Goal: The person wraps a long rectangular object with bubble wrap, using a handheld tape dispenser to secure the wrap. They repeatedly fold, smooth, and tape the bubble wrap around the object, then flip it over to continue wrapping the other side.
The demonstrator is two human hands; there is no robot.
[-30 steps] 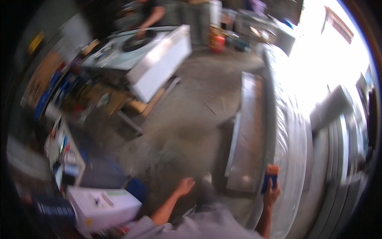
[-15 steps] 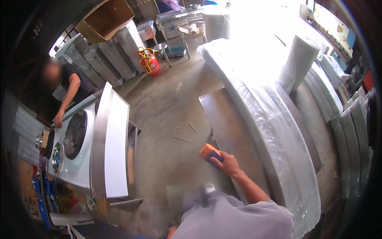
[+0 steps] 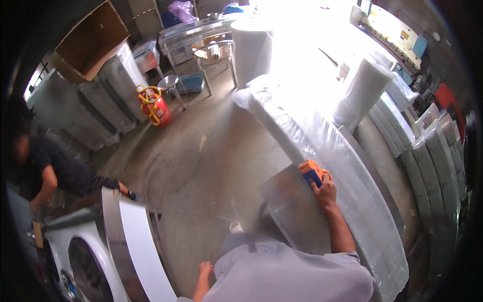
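My right hand (image 3: 326, 192) is closed round an orange-and-blue box-shaped thing (image 3: 312, 172), whose exact kind I cannot make out. It is held up in front of the long bubble-wrapped piece (image 3: 347, 191) and over a low grey metal sheet or panel (image 3: 302, 209). At my left side hangs my left hand (image 3: 205, 269), its fingers loosely bent and apart, with nothing visible in it. It is nearest to the white-edged steel stove unit (image 3: 143, 246), without touching it.
A person in dark clothes (image 3: 60, 166) bends behind the stove unit at the left. Farther off stand a red cylinder with a yellow hose (image 3: 158, 111), a steel chair (image 3: 214, 54), an open cardboard box (image 3: 93, 43) and wrapped rolls (image 3: 363, 88). Several wrapped panels (image 3: 432, 166) lean at the right.
My right hand has carried the orange-and-blue thing up and to the right, towards the bubble-wrapped piece. My left hand has come further into view. The view has shifted, and the other person is bent lower.
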